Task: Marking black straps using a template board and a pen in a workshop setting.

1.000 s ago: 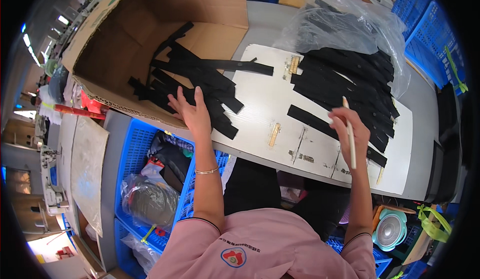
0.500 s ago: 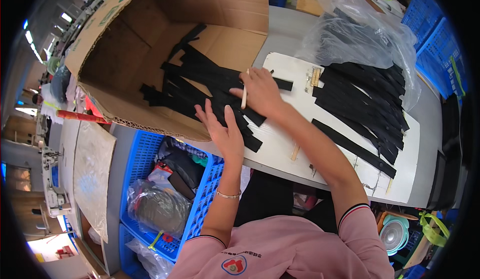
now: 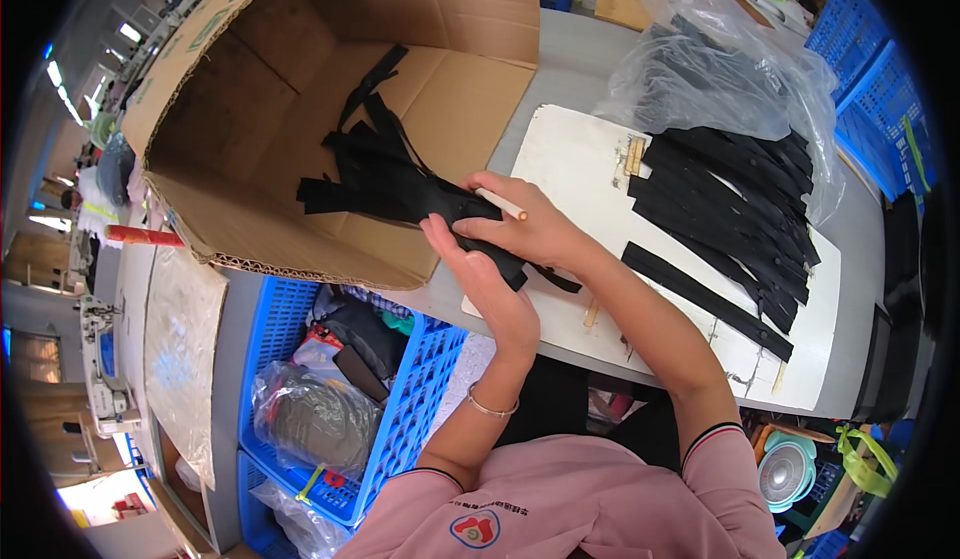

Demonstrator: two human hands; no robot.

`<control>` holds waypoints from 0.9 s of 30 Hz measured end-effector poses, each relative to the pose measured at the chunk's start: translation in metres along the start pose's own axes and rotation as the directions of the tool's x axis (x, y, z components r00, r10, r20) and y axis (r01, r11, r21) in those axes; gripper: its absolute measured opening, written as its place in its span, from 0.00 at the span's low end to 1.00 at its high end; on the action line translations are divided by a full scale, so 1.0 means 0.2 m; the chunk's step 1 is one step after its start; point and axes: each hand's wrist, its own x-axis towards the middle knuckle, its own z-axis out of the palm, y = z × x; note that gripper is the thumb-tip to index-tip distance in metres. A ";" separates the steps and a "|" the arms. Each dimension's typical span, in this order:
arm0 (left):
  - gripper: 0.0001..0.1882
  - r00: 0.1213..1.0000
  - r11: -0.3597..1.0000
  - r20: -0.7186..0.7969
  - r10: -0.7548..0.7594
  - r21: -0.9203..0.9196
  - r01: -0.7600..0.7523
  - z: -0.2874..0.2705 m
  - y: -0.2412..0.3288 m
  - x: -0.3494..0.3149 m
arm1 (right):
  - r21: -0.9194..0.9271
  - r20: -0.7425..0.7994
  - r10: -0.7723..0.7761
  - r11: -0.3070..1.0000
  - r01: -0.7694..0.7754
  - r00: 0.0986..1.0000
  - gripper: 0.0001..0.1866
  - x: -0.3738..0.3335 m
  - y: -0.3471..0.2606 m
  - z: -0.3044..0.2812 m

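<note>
My left hand [image 3: 478,277] and my right hand [image 3: 521,227] press together on a bundle of black fabric strips [image 3: 400,184] at the open lip of a large cardboard box [image 3: 250,129] lying on its side. The strips spill from between my hands into the box. A thin pale stick [image 3: 499,204] rests between the fingers of my right hand. More black strips [image 3: 730,209] lie fanned out on a white board [image 3: 570,159] to the right.
A clear plastic bag [image 3: 720,69] lies over the far strips on the grey table [image 3: 580,54]. Blue crates [image 3: 400,399] with bagged items stand below the table's left end. More blue crates [image 3: 880,109] line the right side. A small fan [image 3: 790,474] sits at lower right.
My right hand came across from the right-hand pile to the left, joining my left hand. Both hands gathered the black strips and pushed them further toward the box.
</note>
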 end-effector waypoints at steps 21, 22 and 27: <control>0.25 0.986 0.511 -0.149 -0.080 0.843 0.169 -0.15 -0.26 0.91 | -0.468 -0.358 -0.103 0.880 -0.083 0.928 0.25 -0.85 -0.01 -0.33; 0.24 0.979 0.462 -0.177 -0.102 0.863 0.204 -0.14 -0.26 0.92 | -0.470 -0.364 -0.104 0.878 -0.086 0.926 0.25 -0.91 -0.02 -0.33; 0.28 0.966 0.362 -0.251 -0.060 0.896 0.255 -0.12 -0.25 0.99 | -0.389 -0.487 -0.028 0.902 -0.188 0.873 0.23 -1.15 -0.03 -0.32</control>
